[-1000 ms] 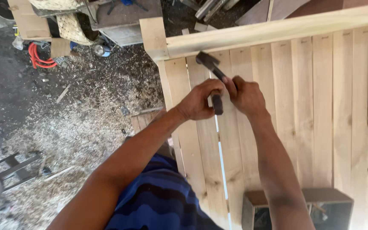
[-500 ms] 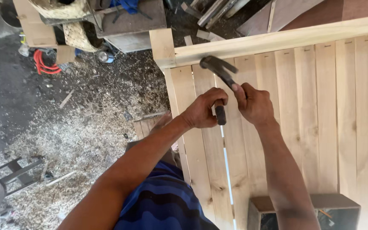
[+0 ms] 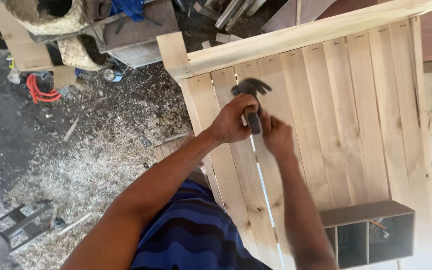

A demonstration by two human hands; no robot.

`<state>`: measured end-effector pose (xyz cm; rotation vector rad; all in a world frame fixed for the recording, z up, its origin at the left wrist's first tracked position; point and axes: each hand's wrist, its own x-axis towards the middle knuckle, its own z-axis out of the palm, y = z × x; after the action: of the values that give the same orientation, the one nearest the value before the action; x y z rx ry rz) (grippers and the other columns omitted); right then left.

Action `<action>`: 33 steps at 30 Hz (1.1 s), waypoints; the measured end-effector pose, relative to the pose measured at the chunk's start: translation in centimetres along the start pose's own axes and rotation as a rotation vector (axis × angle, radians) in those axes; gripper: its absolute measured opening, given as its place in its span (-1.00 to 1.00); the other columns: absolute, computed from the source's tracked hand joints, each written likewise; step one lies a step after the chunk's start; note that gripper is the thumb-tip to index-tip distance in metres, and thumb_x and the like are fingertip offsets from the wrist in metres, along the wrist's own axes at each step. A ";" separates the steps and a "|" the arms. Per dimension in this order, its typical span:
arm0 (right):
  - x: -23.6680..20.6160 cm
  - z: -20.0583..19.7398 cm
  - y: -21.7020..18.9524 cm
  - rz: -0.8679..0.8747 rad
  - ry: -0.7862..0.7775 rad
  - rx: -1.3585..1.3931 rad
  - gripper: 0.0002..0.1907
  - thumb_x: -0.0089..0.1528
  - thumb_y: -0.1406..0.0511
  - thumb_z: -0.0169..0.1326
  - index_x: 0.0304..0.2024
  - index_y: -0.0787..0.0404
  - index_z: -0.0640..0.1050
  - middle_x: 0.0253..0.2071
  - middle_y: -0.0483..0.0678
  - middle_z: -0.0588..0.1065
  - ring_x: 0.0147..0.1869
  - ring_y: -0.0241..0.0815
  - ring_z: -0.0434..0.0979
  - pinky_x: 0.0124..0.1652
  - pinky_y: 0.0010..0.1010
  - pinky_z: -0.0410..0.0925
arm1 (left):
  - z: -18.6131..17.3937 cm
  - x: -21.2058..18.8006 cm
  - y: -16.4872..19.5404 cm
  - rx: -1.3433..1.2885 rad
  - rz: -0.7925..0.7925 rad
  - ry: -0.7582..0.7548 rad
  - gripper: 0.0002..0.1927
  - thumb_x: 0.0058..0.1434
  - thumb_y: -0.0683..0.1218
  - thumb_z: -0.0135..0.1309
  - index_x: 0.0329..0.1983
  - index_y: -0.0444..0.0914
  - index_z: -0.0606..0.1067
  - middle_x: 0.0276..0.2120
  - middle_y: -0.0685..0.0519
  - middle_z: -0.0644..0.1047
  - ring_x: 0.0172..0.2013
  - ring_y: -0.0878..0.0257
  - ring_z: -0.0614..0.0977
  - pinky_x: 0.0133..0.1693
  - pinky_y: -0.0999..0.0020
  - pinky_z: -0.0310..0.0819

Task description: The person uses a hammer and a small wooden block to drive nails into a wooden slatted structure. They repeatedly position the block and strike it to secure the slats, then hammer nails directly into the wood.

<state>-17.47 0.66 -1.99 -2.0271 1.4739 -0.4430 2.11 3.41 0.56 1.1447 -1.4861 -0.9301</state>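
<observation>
The hammer (image 3: pixel 250 95), raised a moment ago, now drops blurred onto the slatted wooden panel (image 3: pixel 326 115), left hand (image 3: pixel 230 121) and right hand (image 3: pixel 276 135) fingers clamped round its handle.

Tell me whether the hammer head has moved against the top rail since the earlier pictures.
Yes. The hammer head has swung down toward the slats and in over the hands, closer to the gap between the boards, judged against the top rail.

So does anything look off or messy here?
Sawdust and wood scraps litter the floor left of the panel. One gap between slats is wider than the rest, showing light. The hammer is blurred.
</observation>
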 end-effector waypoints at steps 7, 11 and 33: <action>-5.3 -0.5 -3.4 0.863 -0.086 0.862 -0.41 0.46 -0.05 -0.22 -0.50 0.18 0.41 -0.71 -0.13 0.31 -0.72 -0.23 0.24 -0.68 -0.31 0.13 | 1.3 0.2 1.0 0.013 0.072 -0.020 -0.66 0.06 -0.24 0.25 -0.18 -0.21 0.37 -0.28 -0.01 0.41 -0.18 0.03 0.48 -0.07 0.17 0.42; -4.9 -5.0 -5.3 0.629 0.062 0.645 -0.34 0.45 -0.06 -0.26 -0.57 0.23 0.40 -0.75 -0.14 0.30 -0.75 -0.31 0.27 -0.68 -0.38 0.16 | 0.6 0.9 0.9 -0.074 0.015 -0.068 -0.60 -0.02 -0.27 0.20 -0.12 -0.24 0.37 -0.24 -0.01 0.43 -0.19 0.07 0.52 -0.11 0.23 0.45; 0.1 -1.1 -2.6 0.154 0.376 0.156 -0.61 0.41 0.11 -0.03 -0.40 0.23 0.49 -0.62 0.21 0.45 -0.58 0.22 0.50 -0.51 -0.05 0.34 | 0.9 1.8 -0.5 -0.052 0.023 -0.064 -0.54 -0.08 -0.25 0.23 -0.09 -0.24 0.37 -0.23 -0.05 0.46 -0.17 -0.02 0.51 -0.09 0.15 0.44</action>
<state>-16.13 0.81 0.54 -1.7571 1.7392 -0.8828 1.27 1.51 0.34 1.0667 -1.5141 -0.9919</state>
